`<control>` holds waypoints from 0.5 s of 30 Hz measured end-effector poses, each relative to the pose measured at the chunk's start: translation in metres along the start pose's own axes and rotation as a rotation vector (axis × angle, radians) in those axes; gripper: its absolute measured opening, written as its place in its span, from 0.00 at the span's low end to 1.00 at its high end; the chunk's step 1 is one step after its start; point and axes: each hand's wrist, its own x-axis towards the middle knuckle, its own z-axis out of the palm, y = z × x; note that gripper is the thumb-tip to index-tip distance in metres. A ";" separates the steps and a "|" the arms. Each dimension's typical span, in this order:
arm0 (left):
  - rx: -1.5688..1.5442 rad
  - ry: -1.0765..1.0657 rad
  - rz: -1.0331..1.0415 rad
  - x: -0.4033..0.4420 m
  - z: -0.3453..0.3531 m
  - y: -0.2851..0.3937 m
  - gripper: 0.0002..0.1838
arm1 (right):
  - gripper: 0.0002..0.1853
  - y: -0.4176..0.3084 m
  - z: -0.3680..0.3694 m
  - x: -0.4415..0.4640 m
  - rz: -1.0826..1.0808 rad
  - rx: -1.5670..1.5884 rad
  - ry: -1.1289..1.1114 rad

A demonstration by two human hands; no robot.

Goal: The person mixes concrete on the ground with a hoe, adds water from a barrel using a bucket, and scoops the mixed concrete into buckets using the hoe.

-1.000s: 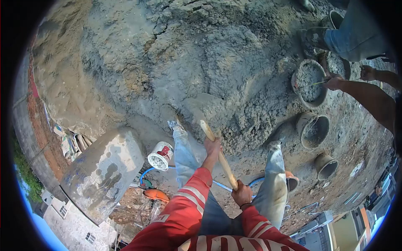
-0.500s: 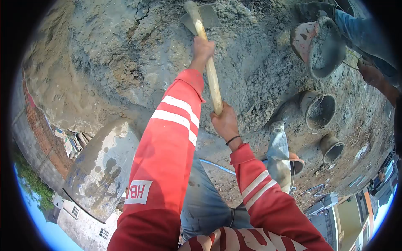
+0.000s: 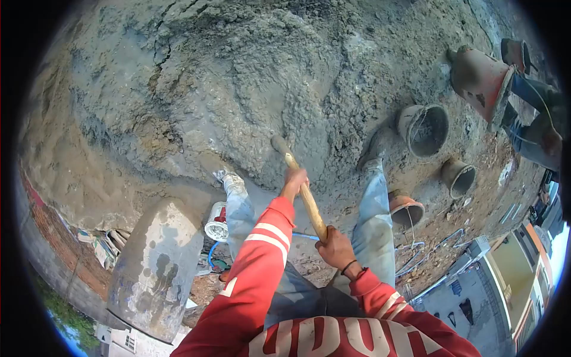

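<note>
My left hand [image 3: 294,181] is wrapped round the wooden handle [image 3: 311,208] of a tool, partway along it. Lower down, my right hand [image 3: 336,249] grips the handle's near end. The tool's far end lies against wet grey concrete mix [image 3: 256,77] in front of my feet, and its blade is hidden in the mix. Both my red sleeves reach forward from my body, and the handle slants between my legs.
Buckets [image 3: 423,131] stand at the right, with a smaller one [image 3: 459,178] and an orange-rimmed one [image 3: 407,210] nearer. Another person carries a reddish bucket [image 3: 480,80]. A white bucket [image 3: 216,222], a large drum [image 3: 157,268] and a blue hose [image 3: 212,254] are at the left.
Both hands and the tool have come back toward my body from farther out over the mix. The other person's bucket has moved to the right.
</note>
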 end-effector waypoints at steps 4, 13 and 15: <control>-0.239 -0.120 -0.062 -0.053 0.047 0.045 0.08 | 0.20 0.024 -0.116 -0.029 -0.150 0.119 0.022; -0.249 -0.262 0.096 -0.187 0.198 0.084 0.08 | 0.17 0.167 -0.185 -0.210 -0.134 0.371 0.096; -0.175 -0.283 0.157 -0.242 0.245 0.070 0.07 | 0.17 0.207 -0.169 -0.241 -0.028 0.435 0.050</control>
